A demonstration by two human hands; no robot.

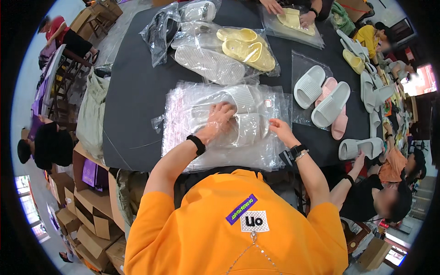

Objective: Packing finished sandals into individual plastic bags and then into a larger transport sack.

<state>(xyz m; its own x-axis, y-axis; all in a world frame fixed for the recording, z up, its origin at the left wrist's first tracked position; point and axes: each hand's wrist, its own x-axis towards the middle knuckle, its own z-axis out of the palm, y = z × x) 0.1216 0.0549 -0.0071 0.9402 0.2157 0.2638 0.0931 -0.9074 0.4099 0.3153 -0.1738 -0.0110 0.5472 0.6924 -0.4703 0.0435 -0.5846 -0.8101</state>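
A pair of white slippers with ribbed straps lies inside a clear plastic bag, on a stack of flat clear bags. My left hand rests on the bagged pair, between the two slippers, its fingers spread over the film. At the bag's right edge is my right hand, with its fingertips drawn together on the film. Farther right, two pale grey slippers lie over a pink pair, partly on another clear bag.
Bagged grey slippers and yellow slippers lie across the far side of the black table. Opposite, another person's hands handle a yellow slipper. More loose slippers line the right edge, where a co-worker's hand reaches in. Cardboard boxes stand lower left.
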